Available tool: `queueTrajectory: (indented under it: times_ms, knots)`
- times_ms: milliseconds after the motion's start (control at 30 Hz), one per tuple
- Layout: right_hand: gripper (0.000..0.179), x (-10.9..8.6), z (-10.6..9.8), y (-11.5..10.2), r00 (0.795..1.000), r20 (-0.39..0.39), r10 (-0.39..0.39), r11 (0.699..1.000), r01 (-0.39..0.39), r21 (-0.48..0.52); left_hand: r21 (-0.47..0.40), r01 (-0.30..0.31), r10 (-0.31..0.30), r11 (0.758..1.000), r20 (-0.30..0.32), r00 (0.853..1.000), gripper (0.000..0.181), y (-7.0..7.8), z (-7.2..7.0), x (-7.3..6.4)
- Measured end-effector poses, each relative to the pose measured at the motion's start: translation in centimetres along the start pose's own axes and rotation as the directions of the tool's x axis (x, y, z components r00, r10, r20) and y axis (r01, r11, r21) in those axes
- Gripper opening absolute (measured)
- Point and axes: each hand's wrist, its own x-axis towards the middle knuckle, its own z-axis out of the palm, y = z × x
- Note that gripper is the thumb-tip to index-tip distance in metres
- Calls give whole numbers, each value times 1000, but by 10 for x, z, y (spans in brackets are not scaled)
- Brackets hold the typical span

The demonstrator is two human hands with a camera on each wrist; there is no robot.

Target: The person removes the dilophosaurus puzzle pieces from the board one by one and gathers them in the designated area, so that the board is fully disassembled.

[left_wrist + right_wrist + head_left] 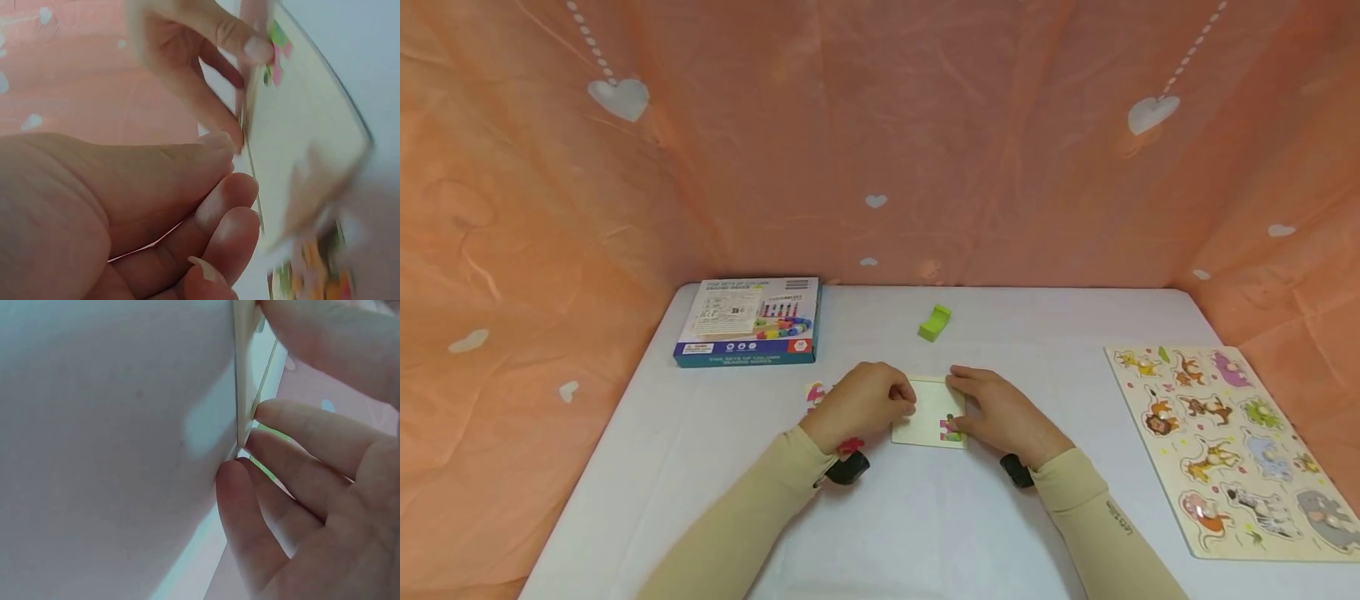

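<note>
A shallow pale wooden puzzle board (921,417) lies between the hands. In its near right corner sits a pink and green puzzle piece (946,431). My right hand (1000,412) holds the board's right side, thumb over that piece and fingertips along the far right edge. Over the board's left edge hovers my left hand (865,408), fingers curled and thumb close to the index fingertip; the left wrist view shows nothing between them. Colourful loose puzzle pieces (312,269) lie beside the board, partly hidden behind the left hand in the head view.
A bead-set box (748,321) stands at the back left. Behind the board is a curved green block (935,323). To the right lies a large animal peg puzzle (1210,417). An orange cloth with hearts (925,142) rises behind the white table (737,467).
</note>
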Motion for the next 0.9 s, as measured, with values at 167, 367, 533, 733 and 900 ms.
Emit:
queueTrajectory:
  times_ms: [167, 367, 533, 733, 900]
  knots:
    - [68, -1, -1, 2, 1000, 2, -21, 1000, 21, -2, 3, -16, 16, 1000, 45, 999, 3, 11, 13, 19]
    - [67, -1, -2, 5, 999, -10, -51, 999, 50, -12, 52, -30, 26, 998, 74, 997, 8, 17, 25, 30]
    - [67, -1, -3, 4, 999, -6, -53, 998, 53, -23, 61, -19, 13, 998, 94, 995, 12, 20, 32, 30]
    - [66, 0, -3, 4, 998, 9, -67, 998, 67, -20, 68, -37, 29, 997, 114, 993, 21, 22, 38, 29]
    - [68, -1, -4, 4, 997, 20, -78, 997, 78, -12, 72, -56, 48, 996, 117, 992, 24, 21, 41, 29]
